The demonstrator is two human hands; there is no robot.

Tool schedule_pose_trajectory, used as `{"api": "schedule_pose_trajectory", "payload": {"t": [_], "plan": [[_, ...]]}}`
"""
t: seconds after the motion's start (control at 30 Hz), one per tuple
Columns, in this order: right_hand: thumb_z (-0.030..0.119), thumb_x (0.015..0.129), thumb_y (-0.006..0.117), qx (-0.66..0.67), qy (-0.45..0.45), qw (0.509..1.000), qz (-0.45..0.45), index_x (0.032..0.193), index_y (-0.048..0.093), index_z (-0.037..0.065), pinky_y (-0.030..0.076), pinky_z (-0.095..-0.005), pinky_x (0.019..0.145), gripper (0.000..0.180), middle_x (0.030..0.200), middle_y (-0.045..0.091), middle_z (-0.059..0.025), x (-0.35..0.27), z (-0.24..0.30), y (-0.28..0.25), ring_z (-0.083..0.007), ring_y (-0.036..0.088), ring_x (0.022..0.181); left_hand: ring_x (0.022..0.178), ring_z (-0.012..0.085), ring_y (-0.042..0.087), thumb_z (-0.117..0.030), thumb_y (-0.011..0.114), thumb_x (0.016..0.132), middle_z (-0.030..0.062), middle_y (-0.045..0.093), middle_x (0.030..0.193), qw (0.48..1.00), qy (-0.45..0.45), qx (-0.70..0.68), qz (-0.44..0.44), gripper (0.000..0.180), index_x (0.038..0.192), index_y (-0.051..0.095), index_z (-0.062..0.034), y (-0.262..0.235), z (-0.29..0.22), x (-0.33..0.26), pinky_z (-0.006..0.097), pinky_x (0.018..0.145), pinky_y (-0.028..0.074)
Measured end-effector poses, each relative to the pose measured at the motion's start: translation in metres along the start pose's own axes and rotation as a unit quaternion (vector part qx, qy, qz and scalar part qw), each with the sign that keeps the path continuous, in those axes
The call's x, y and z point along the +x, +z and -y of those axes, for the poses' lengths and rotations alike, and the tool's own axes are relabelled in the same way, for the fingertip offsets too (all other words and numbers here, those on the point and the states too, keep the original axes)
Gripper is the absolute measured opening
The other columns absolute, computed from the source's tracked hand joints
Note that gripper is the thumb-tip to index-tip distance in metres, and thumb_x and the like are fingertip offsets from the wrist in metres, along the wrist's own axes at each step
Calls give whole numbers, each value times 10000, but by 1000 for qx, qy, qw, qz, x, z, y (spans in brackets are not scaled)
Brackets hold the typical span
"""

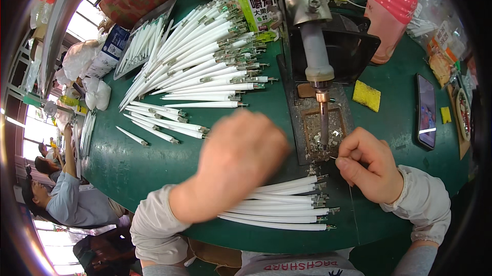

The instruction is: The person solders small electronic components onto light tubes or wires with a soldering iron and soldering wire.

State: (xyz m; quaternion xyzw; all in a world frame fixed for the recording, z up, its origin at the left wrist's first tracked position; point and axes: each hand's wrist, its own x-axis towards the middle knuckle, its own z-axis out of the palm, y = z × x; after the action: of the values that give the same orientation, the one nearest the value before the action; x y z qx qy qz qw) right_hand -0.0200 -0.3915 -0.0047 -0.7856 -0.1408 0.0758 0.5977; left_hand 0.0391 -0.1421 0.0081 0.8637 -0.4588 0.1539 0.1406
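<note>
My left hand (pixel 243 160) is blurred by motion above the table, left of an upright soldering iron (pixel 323 114), and its fingers are too smeared to read. Close to the iron's tip, my right hand (pixel 371 166) pinches a thin solder wire (pixel 334 158). A fine strand of it trails down below the hand. Near the table's front edge lies a row of white tapered sticks (pixel 287 212) with small metal parts at their right ends, partly behind my left hand. A solder-littered tray (pixel 306 135) sits under the iron's tip.
A large fan of similar white sticks (pixel 195 60) covers the back left of the green table (pixel 118 160). Right of the iron are a yellow sponge (pixel 366 96), a pink bottle (pixel 389 17) and a phone (pixel 426 112). Other people (pixel 72 201) are at the far left.
</note>
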Motion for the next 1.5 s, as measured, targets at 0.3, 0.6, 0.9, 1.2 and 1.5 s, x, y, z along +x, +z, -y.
{"api": "schedule_pose_trajectory", "payload": {"t": [0.3, 0.6, 0.9, 1.2, 1.5], "plan": [[85, 866, 633, -32, -48, 998, 5, 880, 523, 62, 360, -233, 470, 112, 566, 518, -7, 2, 5, 1, -84, 513, 487, 819, 247, 532, -59, 590, 709, 83, 530, 845, 976, -40, 206, 57, 118, 821, 554, -47, 7, 45, 4, 344, 707, 453], [69, 780, 708, -50, -48, 997, 46, 804, 549, 26, 384, -206, 430, 166, 593, 567, -1, -2, 16, -2, -62, 531, 481, 800, 242, 570, -57, 610, 712, 86, 531, 843, 985, 40, -70, 156, 167, 869, 556, -39, -21, -23, 8, 334, 659, 468], [78, 784, 693, -20, 6, 997, 75, 873, 577, 25, 415, -232, 448, 155, 600, 564, -21, -4, 16, 4, -93, 555, 491, 739, 287, 587, -46, 699, 761, 115, 541, 887, 903, -77, -386, 172, 232, 950, 567, -18, -16, -23, 12, 369, 638, 491], [18, 797, 674, -13, -2, 996, 85, 891, 579, -5, 417, -198, 466, 136, 678, 605, -23, -3, 15, 2, -58, 571, 544, 848, 85, 534, 16, 663, 848, 54, 554, 946, 730, -272, -579, 241, 188, 1015, 580, 36, -13, -26, 9, 236, 737, 463], [11, 789, 677, -14, 4, 996, 83, 884, 580, 0, 410, -197, 471, 136, 685, 591, -12, -2, 12, 4, -50, 553, 547, 865, 86, 534, 21, 649, 857, 60, 551, 947, 745, -269, -561, 241, 165, 1005, 579, 37, -12, -29, 8, 224, 732, 459]]}}
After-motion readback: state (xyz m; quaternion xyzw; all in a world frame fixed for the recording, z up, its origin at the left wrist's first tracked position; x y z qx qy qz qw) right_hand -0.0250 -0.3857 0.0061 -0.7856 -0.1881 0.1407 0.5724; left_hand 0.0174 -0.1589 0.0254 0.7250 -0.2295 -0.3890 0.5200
